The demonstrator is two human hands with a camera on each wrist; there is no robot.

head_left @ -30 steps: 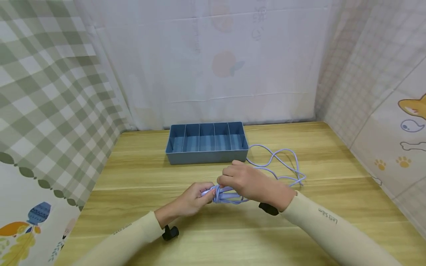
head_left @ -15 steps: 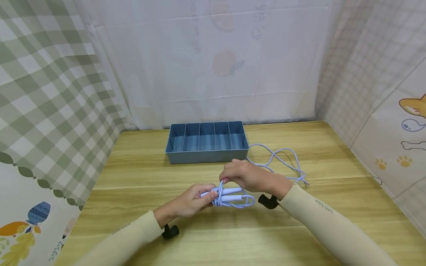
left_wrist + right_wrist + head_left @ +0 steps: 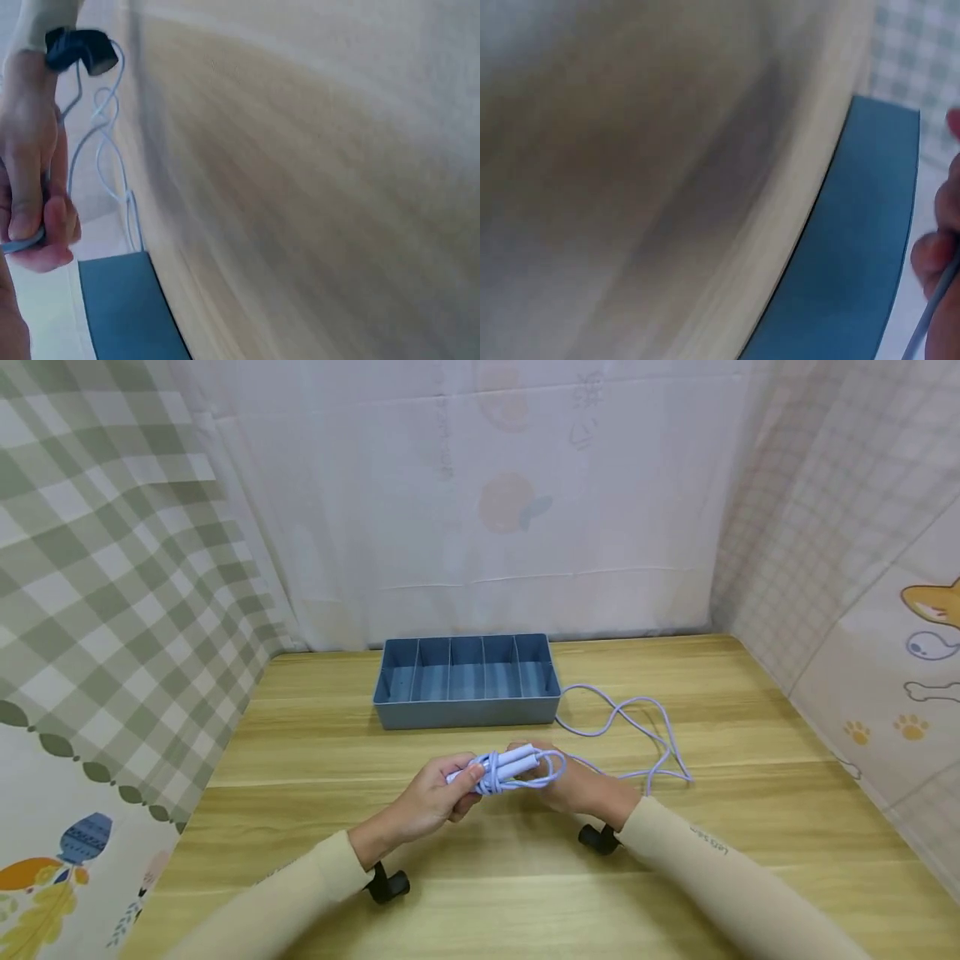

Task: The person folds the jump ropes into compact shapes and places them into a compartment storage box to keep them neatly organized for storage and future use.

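A lavender jump rope (image 3: pixel 516 763) has its two handles side by side with cord wound around them. My left hand (image 3: pixel 429 795) grips this bundle at its left end, thumb over the windings. Behind the bundle's right end, my right hand (image 3: pixel 576 787) is partly hidden in the head view. From the left wrist, the right hand (image 3: pixel 31 161) shows its thumb and fingers pinching the cord (image 3: pixel 24 241). Loose rope (image 3: pixel 663 739) trails from there onto the table to the right. The right wrist view catches curled fingers and a stretch of cord (image 3: pixel 934 307) at its edge.
A blue-grey tray (image 3: pixel 467 713) with several compartments stands at the back of the wooden table (image 3: pixel 315 752), beyond the hands. Printed cloth hangs behind and on both sides. A black camera mount (image 3: pixel 388 885) sits under the left wrist, and another (image 3: pixel 597 838) under the right.
The right hand has gone from above the windings down behind the bundle, taking the cord with it. The left hand has lifted and tilted the handles' right ends upward. The loose rope has shifted slightly.
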